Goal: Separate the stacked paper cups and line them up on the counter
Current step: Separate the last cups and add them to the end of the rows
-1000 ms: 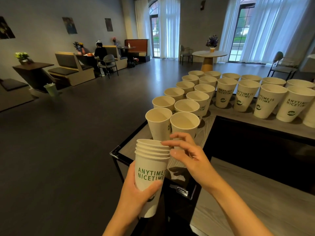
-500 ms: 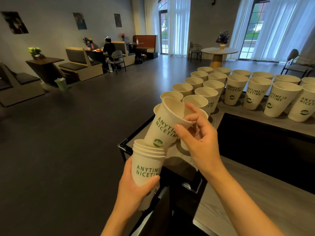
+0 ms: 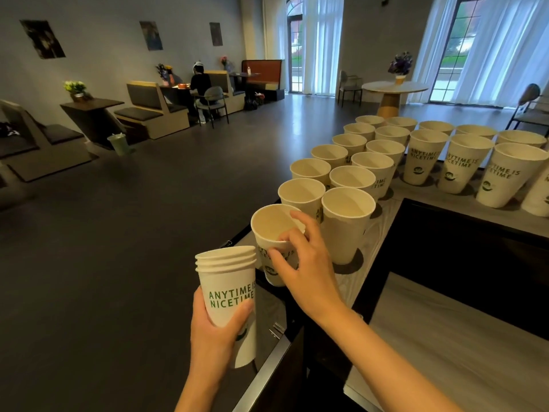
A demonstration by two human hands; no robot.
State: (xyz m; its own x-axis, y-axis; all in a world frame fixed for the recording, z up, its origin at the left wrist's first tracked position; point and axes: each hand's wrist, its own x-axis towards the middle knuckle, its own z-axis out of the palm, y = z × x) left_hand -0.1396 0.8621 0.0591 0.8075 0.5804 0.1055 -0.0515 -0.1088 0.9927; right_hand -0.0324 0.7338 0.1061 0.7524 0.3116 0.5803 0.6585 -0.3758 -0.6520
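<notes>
My left hand (image 3: 217,334) grips a stack of white paper cups (image 3: 227,281) printed with green "ANYTIME IS NICETIME", held upright off the counter's near left corner. My right hand (image 3: 306,266) pinches the rim of a single cup (image 3: 271,230), thumb on the outside and fingers over the rim. That cup stands upright at the near end of the left row, just in front of another cup (image 3: 301,193). Whether its base touches the counter (image 3: 371,269) is hidden by my hand. Several separated cups (image 3: 353,176) stand in two rows running away along the counter.
A further row of cups (image 3: 459,162) runs right along the back ledge. A dark recessed well (image 3: 463,242) lies right of the rows, with a grey wood surface (image 3: 451,337) nearer me. Beyond the counter's left edge is open floor, with a seated person (image 3: 199,84) far off.
My right hand pulled the top cup off the stack, lifted it tilted, then carried it forward and down to the near end of the left row. The stack is one cup shorter.
</notes>
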